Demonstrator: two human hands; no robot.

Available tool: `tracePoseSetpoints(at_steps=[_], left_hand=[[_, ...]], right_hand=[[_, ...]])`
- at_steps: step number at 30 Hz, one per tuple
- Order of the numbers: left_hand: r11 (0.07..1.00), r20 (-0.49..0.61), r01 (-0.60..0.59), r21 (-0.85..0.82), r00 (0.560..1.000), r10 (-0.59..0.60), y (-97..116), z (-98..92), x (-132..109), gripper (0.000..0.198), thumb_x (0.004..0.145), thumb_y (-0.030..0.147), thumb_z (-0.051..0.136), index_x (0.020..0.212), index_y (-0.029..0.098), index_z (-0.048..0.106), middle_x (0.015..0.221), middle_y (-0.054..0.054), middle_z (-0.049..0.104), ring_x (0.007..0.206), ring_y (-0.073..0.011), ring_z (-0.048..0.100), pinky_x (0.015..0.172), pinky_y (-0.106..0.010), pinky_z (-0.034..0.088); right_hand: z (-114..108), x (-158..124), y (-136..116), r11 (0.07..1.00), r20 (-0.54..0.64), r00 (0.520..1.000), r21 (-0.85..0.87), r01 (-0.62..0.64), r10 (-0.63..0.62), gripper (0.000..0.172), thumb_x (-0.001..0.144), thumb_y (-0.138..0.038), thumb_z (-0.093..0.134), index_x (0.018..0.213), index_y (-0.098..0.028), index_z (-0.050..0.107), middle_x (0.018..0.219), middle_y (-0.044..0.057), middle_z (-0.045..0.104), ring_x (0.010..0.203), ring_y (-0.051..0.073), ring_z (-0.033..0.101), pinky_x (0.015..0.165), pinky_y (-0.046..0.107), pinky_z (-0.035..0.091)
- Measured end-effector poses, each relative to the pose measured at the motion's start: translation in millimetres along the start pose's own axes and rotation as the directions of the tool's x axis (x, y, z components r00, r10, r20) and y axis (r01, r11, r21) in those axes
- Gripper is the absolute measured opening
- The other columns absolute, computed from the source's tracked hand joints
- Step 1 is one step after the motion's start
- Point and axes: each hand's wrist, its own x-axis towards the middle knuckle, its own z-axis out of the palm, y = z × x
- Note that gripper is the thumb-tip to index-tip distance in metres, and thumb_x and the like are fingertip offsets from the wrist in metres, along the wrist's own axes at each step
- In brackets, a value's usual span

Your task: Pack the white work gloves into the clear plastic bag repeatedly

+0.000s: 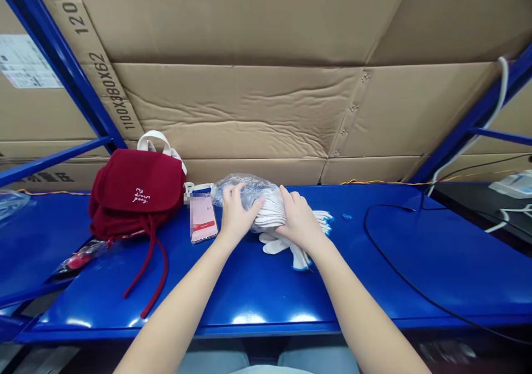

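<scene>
"Where's the bundle?"

"Mid-shelf on the glossy blue steel shelf [257,296]: a stack of white knit gloves [270,213] with blue-edged cuffs, one end tucked into a crumpled clear plastic bag [243,192]."

"And the hands?"

"The left hand [239,216] lies cupped on the plastic, the right hand [299,221] curled over the gloves. Both bear down in a narrow hold, close together on the bundle."

"How far along is it?"

"Partway, by the look. Part of the stack sits in the bag, the cuffs poke out toward 3 o'clock, and a loose white glove [276,245] lies outside at 6 o'clock. Going in or coming out, I can't tell."

"Other containers?"

"At 9 o'clock, a maroon cloth drawstring bag [135,188] with cream handles, its flap down and contents hidden. A pink-screened smartphone [203,219] lies just beside the left hand."
</scene>
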Motion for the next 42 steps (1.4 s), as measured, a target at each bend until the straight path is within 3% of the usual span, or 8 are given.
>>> tracePoseSetpoints(at_steps=[6, 11, 15, 18, 22, 28, 34, 42], left_hand=[[0.996, 0.267, 0.045, -0.075, 0.963, -0.024, -9.0, 0.3, 9.4, 0.03, 0.08, 0.027, 0.058, 0.108, 0.021, 0.065, 0.111, -0.008, 0.063, 0.105, -0.0225, 0.057, 0.092, -0.036, 0.044], [0.971, 0.132, -0.235, -0.051, 0.962, 0.24, 10.6, -0.2, -4.4, 0.021, 0.088, 0.025, 0.047, 0.088, 0.02, 0.067, 0.09, -0.005, 0.069, 0.086, -0.019, 0.061, 0.082, -0.033, 0.047], [0.827, 0.199, -0.562, -0.028, 0.808, 0.555, 21.5, 6.1, -26.6, 0.023, 0.09, 0.02, 0.043, 0.096, 0.019, 0.065, 0.088, -0.007, 0.068, 0.084, -0.0192, 0.06, 0.079, -0.034, 0.047], [0.783, 0.286, -0.616, -0.082, 0.738, 0.611, 21.0, 15.2, -38.2, 0.025, 0.091, 0.018, 0.041, 0.101, 0.019, 0.064, 0.09, -0.008, 0.068, 0.085, -0.0195, 0.06, 0.078, -0.034, 0.048], [0.864, 0.333, -0.497, -0.083, 0.803, 0.494, 9.4, 25.5, -38.8, 0.024, 0.092, 0.022, 0.041, 0.098, 0.019, 0.064, 0.089, -0.008, 0.067, 0.085, -0.0189, 0.061, 0.078, -0.034, 0.049], [0.957, 0.335, -0.288, -0.03, 0.899, 0.281, -15.5, 28.1, -27.4, 0.018, 0.087, 0.021, 0.047, 0.089, 0.02, 0.065, 0.087, -0.006, 0.067, 0.083, -0.0181, 0.062, 0.078, -0.032, 0.049], [0.962, 0.387, -0.267, -0.061, 0.882, 0.269, -16.5, 33.1, -28.2, 0.017, 0.086, 0.018, 0.049, 0.088, 0.019, 0.065, 0.088, -0.006, 0.068, 0.085, -0.0182, 0.062, 0.078, -0.031, 0.048], [0.97, 0.217, -0.188, -0.157, 0.951, 0.219, -4.7, 19.5, -17.1, 0.014, 0.084, 0.021, 0.052, 0.086, 0.019, 0.066, 0.087, -0.004, 0.068, 0.084, -0.0174, 0.062, 0.077, -0.029, 0.047]], right_hand=[[-1.8, -2.5, -3.6, 0.998, 0.035, 0.997, 0.007, 0.065, -0.065, 0.095, 0.059, -0.021, 0.063, 0.143, -0.01, 0.02, 0.112, 0.016, 0.048, 0.099, 0.032, 0.046, 0.086, 0.044, 0.041], [3.0, -0.1, -1.8, 0.996, -0.024, 0.999, 0.084, -0.032, 0.034, 0.094, 0.061, -0.022, 0.063, 0.144, -0.011, 0.018, 0.113, 0.018, 0.045, 0.104, 0.034, 0.045, 0.085, 0.045, 0.041], [3.6, 2.1, 5.0, 0.983, -0.046, 0.989, 0.13, -0.131, 0.138, 0.074, 0.066, -0.028, 0.062, 0.134, -0.014, 0.035, 0.103, 0.013, 0.045, 0.097, 0.031, 0.049, 0.084, 0.042, 0.043], [-0.2, 3.5, 11.5, 0.95, -0.092, 0.956, 0.174, -0.259, 0.278, 0.053, 0.071, -0.028, 0.058, 0.121, -0.015, 0.047, 0.101, 0.013, 0.046, 0.091, 0.029, 0.052, 0.081, 0.04, 0.044], [-6.1, 2.4, 17.5, 0.921, -0.16, 0.913, 0.18, -0.347, 0.375, 0.07, 0.063, -0.026, 0.064, 0.126, -0.01, 0.04, 0.117, 0.021, 0.044, 0.106, 0.036, 0.049, 0.088, 0.045, 0.042], [-11.8, -7.2, 23.7, 0.924, 0.152, 0.918, 0.064, -0.378, 0.365, 0.107, 0.055, -0.06, 0.069, 0.141, -0.015, 0.023, 0.14, 0.027, 0.031, 0.118, 0.046, 0.044, 0.084, 0.055, 0.041], [-16.7, -3.5, 27.9, 0.904, 0.172, 0.902, 0.1, -0.416, 0.396, 0.059, 0.062, -0.041, 0.065, 0.115, -0.019, 0.051, 0.108, 0.016, 0.062, 0.095, 0.035, 0.061, 0.071, 0.039, 0.046], [-11.0, 1.8, 32.3, 0.653, 0.079, 0.869, 0.627, -0.425, 0.489, 0.055, 0.058, -0.032, 0.066, 0.109, -0.019, 0.048, 0.105, 0.009, 0.062, 0.094, 0.025, 0.061, 0.079, 0.037, 0.049]])
